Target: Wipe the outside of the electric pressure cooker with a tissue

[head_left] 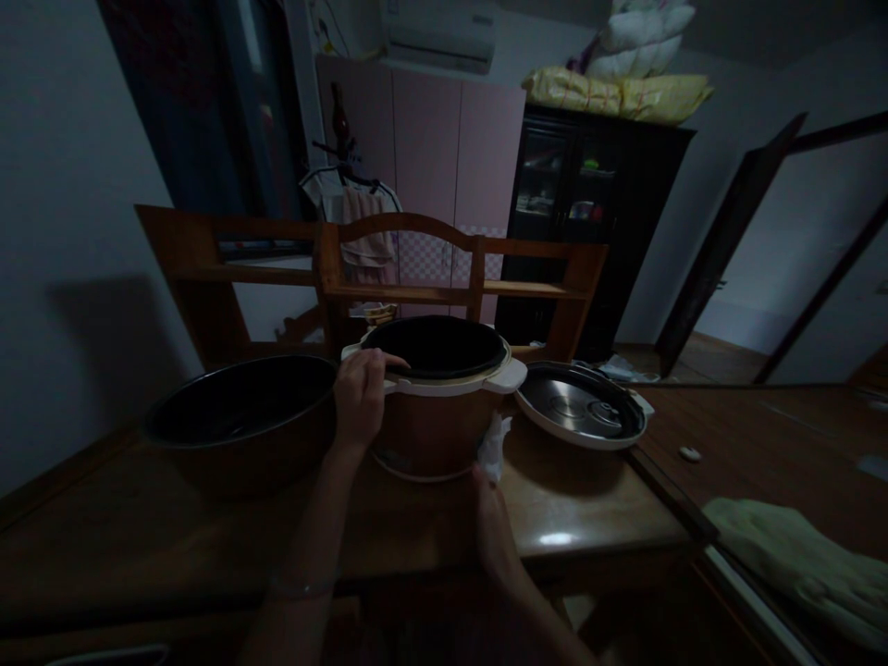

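A round cooker body with a pale rim, side handles and a dark inside stands upright on the wooden desk. My left hand grips its rim at the left, one finger reaching over the edge. Low on the cooker's right side, my right hand holds a crumpled white tissue between its fingers, at or very close to the outer wall. To the left sits a wide dark pot. On the right lies the round lid, its metal inner face upward. Dim light hides the cooker's inside.
The desk has a wooden shelf back behind the pots. Beyond it are a pink wardrobe and a dark cabinet. A pale green cloth lies at the lower right, near a small white object.
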The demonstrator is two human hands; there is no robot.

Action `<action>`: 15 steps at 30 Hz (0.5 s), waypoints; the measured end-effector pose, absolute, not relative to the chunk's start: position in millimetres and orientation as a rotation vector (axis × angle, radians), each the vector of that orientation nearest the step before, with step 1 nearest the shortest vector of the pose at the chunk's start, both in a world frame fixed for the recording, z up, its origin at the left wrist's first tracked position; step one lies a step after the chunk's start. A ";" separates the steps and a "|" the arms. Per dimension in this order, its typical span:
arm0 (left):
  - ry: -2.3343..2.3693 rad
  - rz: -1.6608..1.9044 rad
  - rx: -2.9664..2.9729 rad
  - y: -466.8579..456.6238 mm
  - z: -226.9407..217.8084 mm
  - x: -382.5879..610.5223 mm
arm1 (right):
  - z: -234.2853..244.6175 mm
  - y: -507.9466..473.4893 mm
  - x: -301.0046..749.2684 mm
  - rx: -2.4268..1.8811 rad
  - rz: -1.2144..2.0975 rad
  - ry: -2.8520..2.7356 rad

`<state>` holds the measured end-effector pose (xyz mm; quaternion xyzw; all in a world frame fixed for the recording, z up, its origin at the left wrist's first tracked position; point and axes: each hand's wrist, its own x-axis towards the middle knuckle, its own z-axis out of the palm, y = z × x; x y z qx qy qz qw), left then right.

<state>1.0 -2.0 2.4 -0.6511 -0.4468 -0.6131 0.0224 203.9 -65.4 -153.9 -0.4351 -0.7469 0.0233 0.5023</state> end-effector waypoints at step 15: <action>-1.383 -1.903 -2.017 -1.9 2.1 1.2 | -175.3 -64.0 226.5 -1.094 0.096 -1.728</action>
